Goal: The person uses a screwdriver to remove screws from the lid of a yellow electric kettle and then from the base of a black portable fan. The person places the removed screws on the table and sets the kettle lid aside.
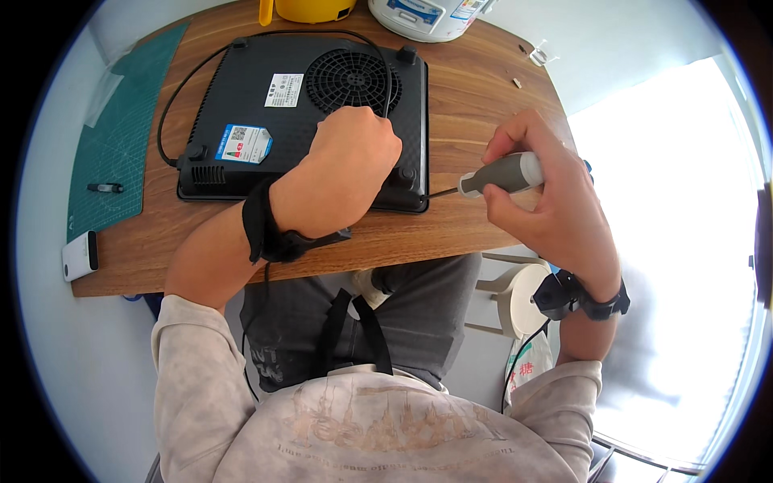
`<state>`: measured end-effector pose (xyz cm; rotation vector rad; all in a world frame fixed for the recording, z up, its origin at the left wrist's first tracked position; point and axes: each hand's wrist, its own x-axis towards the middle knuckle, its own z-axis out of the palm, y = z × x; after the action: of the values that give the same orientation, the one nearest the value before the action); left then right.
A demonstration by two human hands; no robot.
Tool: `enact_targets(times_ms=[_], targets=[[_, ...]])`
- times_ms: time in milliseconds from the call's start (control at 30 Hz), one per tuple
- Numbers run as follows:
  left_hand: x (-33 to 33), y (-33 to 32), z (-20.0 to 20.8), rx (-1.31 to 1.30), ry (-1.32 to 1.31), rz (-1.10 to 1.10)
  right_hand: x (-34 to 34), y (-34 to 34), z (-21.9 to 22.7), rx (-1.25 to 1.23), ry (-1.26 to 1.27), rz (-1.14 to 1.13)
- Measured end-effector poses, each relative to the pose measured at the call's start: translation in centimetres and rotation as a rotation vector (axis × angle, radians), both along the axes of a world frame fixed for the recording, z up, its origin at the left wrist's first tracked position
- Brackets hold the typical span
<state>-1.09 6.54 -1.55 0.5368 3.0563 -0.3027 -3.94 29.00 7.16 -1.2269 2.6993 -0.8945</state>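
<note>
An induction cooker (290,137) lies upside down on the table, its round fan grille and black underside facing up. My left hand (342,165) is closed in a fist over its near right part; the fingers are hidden below the knuckles. The black power cord (392,68) loops over the cooker and runs down to that hand, but whether the hand grips it does not show. My right hand (555,185) grips a screwdriver (495,175) by its grey handle. The shaft slants leftward, with its tip at the cooker's near right corner.
On the left lies a green cutting mat (121,161) with a black pen-like item (105,188). A white box-shaped device (79,256) sits at the edge. Behind the cooker stand a yellow container (316,10) and a white appliance (419,22). A pale stool (523,298) stands below.
</note>
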Motion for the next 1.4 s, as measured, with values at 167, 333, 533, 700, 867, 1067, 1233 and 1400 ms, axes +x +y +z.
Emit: enact_targets(times_ms=[167, 333, 533, 700, 867, 1067, 1233, 1400], targets=[[0.3, 0.1, 0.1, -0.02, 0.006, 0.026, 0.7, -0.7, 1.3, 0.295, 0.034, -0.219], [0.1, 0.1, 0.1, -0.02, -0.011, 0.022, 0.5, -0.7, 1.0, 0.049, -0.039, -0.143], [0.3, 0.2, 0.3, -0.005, 0.011, 0.025, -0.1, -0.2, -0.2, 0.033, 0.219, 0.02], [0.4, 0.1, 0.4, -0.038, 0.01, 0.012, 0.7, -0.8, -0.8, 0.045, 0.221, -0.045], [0.4, 0.2, 0.4, -0.028, 0.041, -0.005, 0.8, -0.8, -1.1, -0.173, -0.002, 0.044], [0.2, -0.1, 0.0, -0.012, 0.045, -0.008, 1.1, -0.7, -0.1, 0.038, 0.177, 0.034], [0.1, 0.2, 0.1, -0.003, -0.007, 0.022, 1.0, -0.5, -0.9, -0.168, 0.138, 0.022], [0.2, 0.2, 0.3, -0.008, 0.003, 0.012, 0.5, 0.5, -1.8, -0.237, 0.013, 0.092]])
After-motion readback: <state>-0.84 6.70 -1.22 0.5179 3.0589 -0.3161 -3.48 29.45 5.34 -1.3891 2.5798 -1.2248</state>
